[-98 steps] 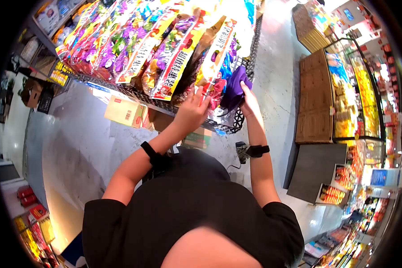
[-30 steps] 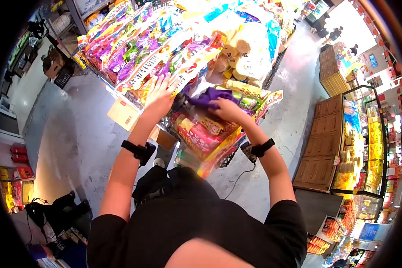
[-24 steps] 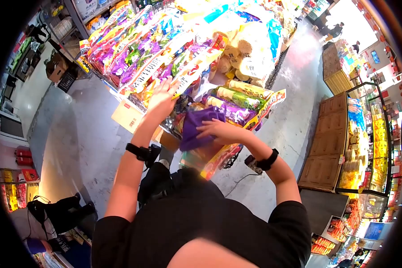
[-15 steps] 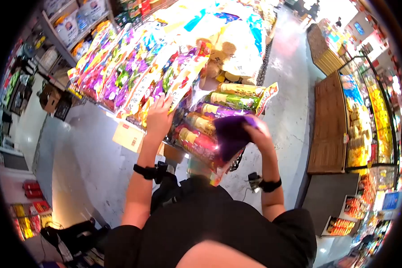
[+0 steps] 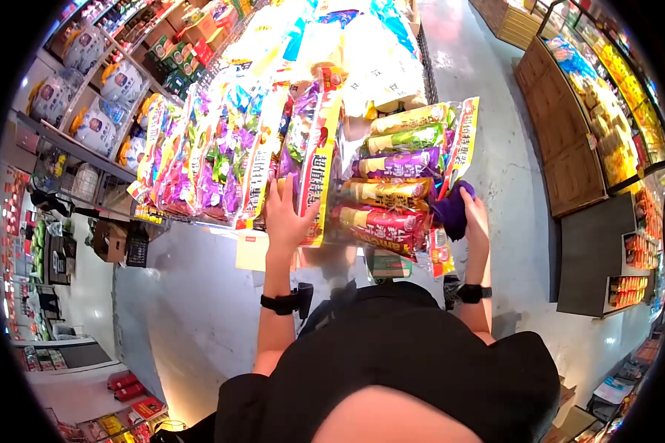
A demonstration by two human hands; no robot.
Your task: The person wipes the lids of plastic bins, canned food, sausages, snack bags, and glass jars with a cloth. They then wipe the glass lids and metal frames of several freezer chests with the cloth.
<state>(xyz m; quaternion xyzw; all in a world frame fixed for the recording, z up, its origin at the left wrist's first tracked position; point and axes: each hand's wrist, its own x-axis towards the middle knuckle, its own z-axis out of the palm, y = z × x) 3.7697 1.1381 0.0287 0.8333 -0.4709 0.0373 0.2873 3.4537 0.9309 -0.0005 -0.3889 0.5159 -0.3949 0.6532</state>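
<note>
At the near end of the basket [image 5: 428, 70], the left hand [image 5: 285, 220] rests with fingers spread against a bag [image 5: 320, 162]. The right hand [image 5: 476, 219] is closed around a purple cloth [image 5: 451, 214], located at the right end of a five-roll pack [image 5: 389, 192] beside the bag.

A black mesh display bin [image 5: 427, 70] carries a crowded load of bagged snacks. Along its left side stretches a row of clear multipacks [image 5: 218, 148] filled with purple, green and red packets, tightly overlapped, their long edges running front to back. Beside the row lies a snack bag with a yellow-and-red Chinese-lettered border [image 5: 320, 170]. At the front right, a clear five-roll snack bag [image 5: 395, 166] holds yellow, green, purple, orange and red rolls stacked crosswise. Farther back sit white-looking bags [image 5: 388, 74], washed out by glare, with blue packaging [image 5: 394, 26] near them.
</note>
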